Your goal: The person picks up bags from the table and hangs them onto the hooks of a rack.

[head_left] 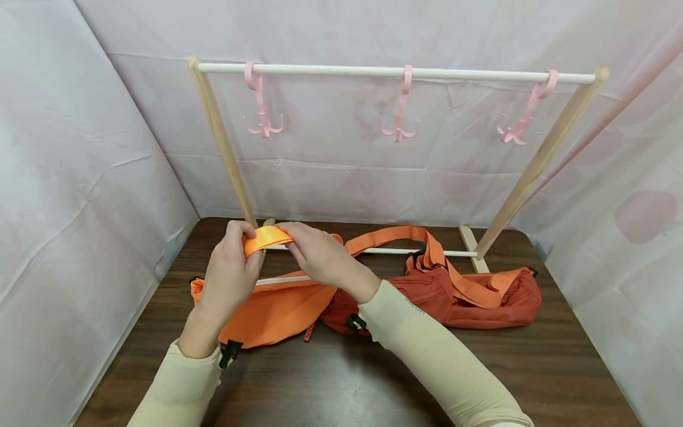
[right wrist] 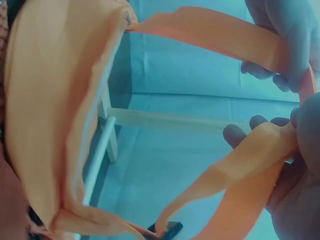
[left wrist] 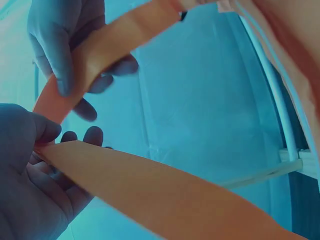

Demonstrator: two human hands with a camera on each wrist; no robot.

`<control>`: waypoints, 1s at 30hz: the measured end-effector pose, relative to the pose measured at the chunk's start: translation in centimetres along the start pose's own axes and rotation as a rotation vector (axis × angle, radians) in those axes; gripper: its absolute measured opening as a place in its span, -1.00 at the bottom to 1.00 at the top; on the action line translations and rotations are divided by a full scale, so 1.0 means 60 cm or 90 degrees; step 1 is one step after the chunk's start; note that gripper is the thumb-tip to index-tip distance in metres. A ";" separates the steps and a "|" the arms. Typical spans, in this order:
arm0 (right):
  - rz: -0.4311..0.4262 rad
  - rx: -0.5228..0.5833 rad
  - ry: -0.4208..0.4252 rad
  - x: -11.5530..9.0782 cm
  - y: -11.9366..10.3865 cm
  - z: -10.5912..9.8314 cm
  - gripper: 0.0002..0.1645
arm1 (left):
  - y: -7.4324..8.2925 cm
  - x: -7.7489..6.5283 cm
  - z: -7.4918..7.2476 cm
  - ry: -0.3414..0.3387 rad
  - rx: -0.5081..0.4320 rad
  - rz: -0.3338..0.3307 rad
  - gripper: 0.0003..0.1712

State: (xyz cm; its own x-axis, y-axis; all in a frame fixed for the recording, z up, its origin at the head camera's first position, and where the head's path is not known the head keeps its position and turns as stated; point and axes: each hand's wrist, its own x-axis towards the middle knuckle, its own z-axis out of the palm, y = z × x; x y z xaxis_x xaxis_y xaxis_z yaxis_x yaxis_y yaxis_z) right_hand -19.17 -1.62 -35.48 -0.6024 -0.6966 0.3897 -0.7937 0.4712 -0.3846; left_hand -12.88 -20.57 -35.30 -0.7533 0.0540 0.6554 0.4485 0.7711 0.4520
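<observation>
In the head view, my left hand [head_left: 230,270] pinches one end of a short raised stretch of orange strap [head_left: 267,237]. My right hand [head_left: 320,254] grips the other end of that stretch, thumb and fingers close on the webbing. The strap belongs to an orange waist bag [head_left: 280,311] lying on the table beneath both hands, its pale zipper [right wrist: 92,125] facing up. A black buckle [head_left: 230,353] hangs at the bag's near edge. In the left wrist view, a broad length of strap [left wrist: 150,190] runs down and right from the nearer hand.
A rust-red waist bag [head_left: 496,311] with a looped orange strap [head_left: 392,236] lies to the right, touching the orange one. Behind stands a wooden-sided rack with a white top rail [head_left: 331,70]. Pink hooks [head_left: 261,110] hang from it. Pale cloth [head_left: 69,196] surrounds the table.
</observation>
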 end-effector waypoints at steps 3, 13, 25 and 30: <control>0.006 -0.027 0.007 0.002 0.001 -0.016 -0.54 | -0.005 0.005 -0.003 -0.002 -0.021 -0.007 -0.73; 0.004 -0.053 0.012 0.011 0.011 -0.064 -0.53 | -0.017 0.028 -0.023 -0.004 -0.054 0.000 -0.71; -0.044 -0.034 0.028 0.025 0.031 -0.121 -0.80 | -0.023 0.070 -0.044 -0.015 -0.004 0.047 -0.75; -0.057 -0.048 0.031 0.031 0.032 -0.144 -0.84 | -0.020 0.089 -0.054 -0.008 0.003 0.078 -0.74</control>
State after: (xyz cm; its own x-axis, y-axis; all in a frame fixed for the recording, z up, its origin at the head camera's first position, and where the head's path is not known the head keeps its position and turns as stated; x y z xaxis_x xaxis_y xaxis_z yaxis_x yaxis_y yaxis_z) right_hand -22.55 2.69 -28.27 -0.5313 -0.7116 0.4597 -0.8472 0.4494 -0.2834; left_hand -15.87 -23.27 -30.37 -0.6989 0.1558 0.6980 0.5356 0.7608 0.3665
